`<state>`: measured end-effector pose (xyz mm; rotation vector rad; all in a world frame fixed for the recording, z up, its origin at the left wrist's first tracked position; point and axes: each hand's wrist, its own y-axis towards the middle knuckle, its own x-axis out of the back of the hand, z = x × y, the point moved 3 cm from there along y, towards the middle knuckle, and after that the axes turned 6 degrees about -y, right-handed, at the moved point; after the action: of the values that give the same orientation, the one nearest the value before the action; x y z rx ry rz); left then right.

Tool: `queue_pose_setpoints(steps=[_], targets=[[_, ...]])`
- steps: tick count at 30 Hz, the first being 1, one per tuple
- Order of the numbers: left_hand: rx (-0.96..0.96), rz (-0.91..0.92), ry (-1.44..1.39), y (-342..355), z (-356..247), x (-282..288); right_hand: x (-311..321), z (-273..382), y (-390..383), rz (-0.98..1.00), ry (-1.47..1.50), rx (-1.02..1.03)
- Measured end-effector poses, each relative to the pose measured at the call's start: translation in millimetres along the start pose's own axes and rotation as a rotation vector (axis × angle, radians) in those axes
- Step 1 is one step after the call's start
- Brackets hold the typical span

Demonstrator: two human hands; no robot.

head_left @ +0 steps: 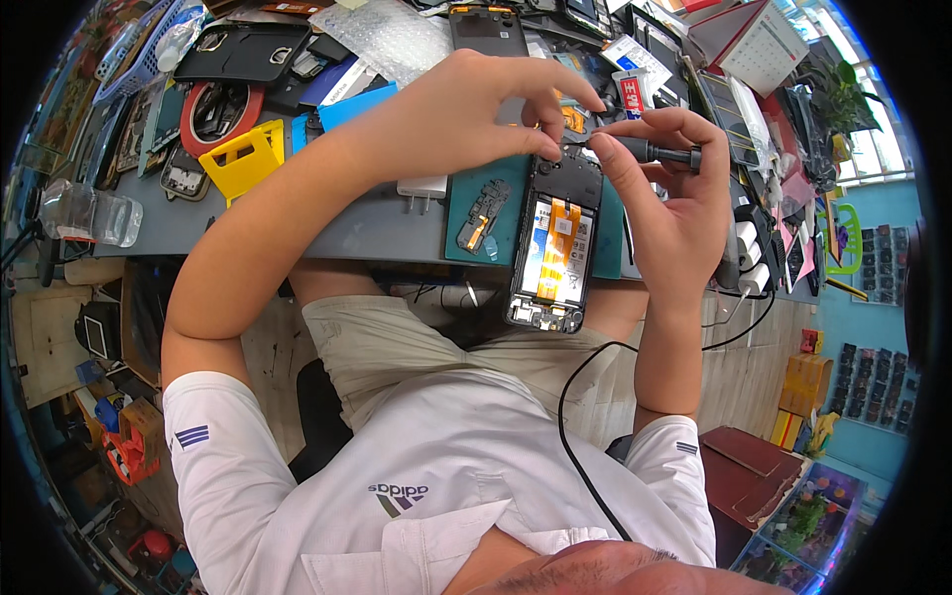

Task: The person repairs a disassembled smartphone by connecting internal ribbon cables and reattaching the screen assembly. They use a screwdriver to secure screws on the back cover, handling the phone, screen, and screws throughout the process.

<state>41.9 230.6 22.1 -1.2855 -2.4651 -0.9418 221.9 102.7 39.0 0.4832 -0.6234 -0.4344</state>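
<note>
An opened phone (551, 248) lies with its top on the teal mat and its lower end past the table's front edge. Its battery, orange flex cable and lower board are exposed. My right hand (679, 188) is closed around a dark screwdriver (635, 150), held nearly level over the phone's top right corner, tip toward the left. Close to that tip, my left hand (496, 109) has thumb and middle finger pinched together, with the index finger stretched out. Whatever sits in that pinch is too small to make out. Left of the phone rests a loose dark phone inner cover (484, 215).
A teal mat (464, 188) covers part of the grey table (327, 226). Nearby are a white plug charger (423, 188), a yellow stand (243, 159), a red ring (188, 124) and a clear bottle (94, 213). Phone parts crowd the back. A black cable (565, 397) hangs at front right.
</note>
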Motion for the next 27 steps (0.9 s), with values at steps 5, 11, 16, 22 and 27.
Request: queue_pose_setpoints(steps=[5,11,16,22,27], targets=[[0.014,-0.001,-0.003,-1.4,-0.9,-0.1,-0.5,-1.0,0.6,-0.005,-0.01,0.018],[0.026,0.0,-0.036,-1.1,-0.5,-1.9,-0.5,-2.7,-0.2,-0.004,-0.026,0.01],[0.061,0.016,-0.047,-1.8,-1.8,-2.2,-1.9,-2.2,-0.2,0.016,-0.007,0.0],[0.015,-0.012,-0.048,-0.6,-1.0,-1.9,1.7,1.0,0.2,-0.017,0.004,0.015],[0.045,-0.004,-0.033,-2.0,-1.4,-2.2,-0.1,1.4,-0.8,0.023,-0.021,0.017]])
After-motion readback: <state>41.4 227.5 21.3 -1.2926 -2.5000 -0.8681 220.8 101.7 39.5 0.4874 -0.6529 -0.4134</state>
